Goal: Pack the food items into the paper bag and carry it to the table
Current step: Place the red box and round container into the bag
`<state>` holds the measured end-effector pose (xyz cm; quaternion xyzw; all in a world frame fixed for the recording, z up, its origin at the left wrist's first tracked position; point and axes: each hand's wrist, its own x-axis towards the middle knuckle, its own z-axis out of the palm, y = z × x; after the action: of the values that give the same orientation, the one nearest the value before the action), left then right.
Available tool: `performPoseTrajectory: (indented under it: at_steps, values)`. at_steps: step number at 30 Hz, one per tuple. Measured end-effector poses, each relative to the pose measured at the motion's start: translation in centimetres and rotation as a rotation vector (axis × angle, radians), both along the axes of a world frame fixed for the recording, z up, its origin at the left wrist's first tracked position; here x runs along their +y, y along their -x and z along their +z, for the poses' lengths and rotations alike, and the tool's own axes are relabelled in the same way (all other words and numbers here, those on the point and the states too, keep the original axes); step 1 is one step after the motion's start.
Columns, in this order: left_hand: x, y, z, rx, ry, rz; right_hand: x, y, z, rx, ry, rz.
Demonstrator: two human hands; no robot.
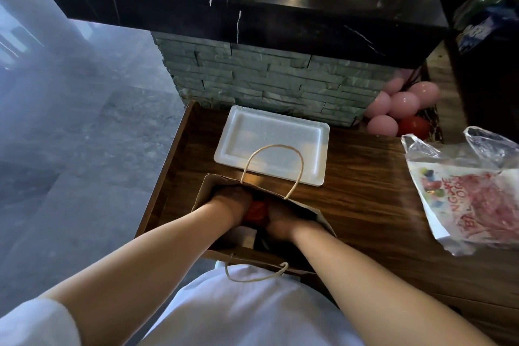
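Note:
A brown paper bag (209, 194) with twine handles stands open on the wooden counter (365, 194) right in front of me. Both hands are down inside its mouth. My left hand (233, 199) and my right hand (280, 223) press from either side on a red food item (257, 211) low in the bag. A white item (248, 234) shows beneath my wrists; the bag's other contents are hidden in shadow.
An empty white foam tray (269, 146) lies just behind the bag. A printed plastic bag (471, 194) lies at the right. Several pink eggs (404, 105) and a tomato (414, 125) sit at the back right. A stone-faced pillar with a black marble top (252, 19) rises behind.

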<state>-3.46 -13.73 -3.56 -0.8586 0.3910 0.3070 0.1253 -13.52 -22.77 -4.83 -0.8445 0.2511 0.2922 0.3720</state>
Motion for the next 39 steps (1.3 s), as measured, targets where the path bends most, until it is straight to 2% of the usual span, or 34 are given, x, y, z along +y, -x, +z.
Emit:
performPoseTrajectory:
  at_steps: [3,6,9,12,18,21,24,33,39]
  values:
    - [-0.2,-0.4,0.5,-0.051,-0.087,-0.125,0.4,-0.6,0.4,0.008,0.127,0.061]
    - [-0.3,-0.9,0.5,0.001,-0.12,-0.283,0.9,-1.1,1.2,-0.092,0.254,0.06]
    - [-0.1,-1.1,1.1,-0.038,-0.121,-0.235,1.2,-1.3,1.7,-0.077,0.168,0.011]
    - [0.8,-0.6,1.6,-0.012,-0.192,-0.232,1.4,-1.3,1.9,0.006,0.076,0.122]
    - [0.9,1.0,-0.3,-0.089,-0.238,-0.332,0.9,-1.7,1.5,-0.004,0.122,0.294]
    - [0.5,1.6,-1.0,-0.147,-0.262,-0.313,0.8,-1.9,1.2,0.013,0.128,0.339]
    - [-0.1,1.5,-1.5,-0.154,-0.266,-0.297,0.5,-2.1,0.8,0.035,0.121,0.344]
    - [-0.6,0.1,0.5,-0.019,-0.229,-0.235,-0.2,-1.9,0.2,0.133,0.105,0.3]
    - [0.0,-0.5,4.8,-0.042,-0.208,-0.35,-0.8,-1.8,-0.2,0.086,0.09,0.237]
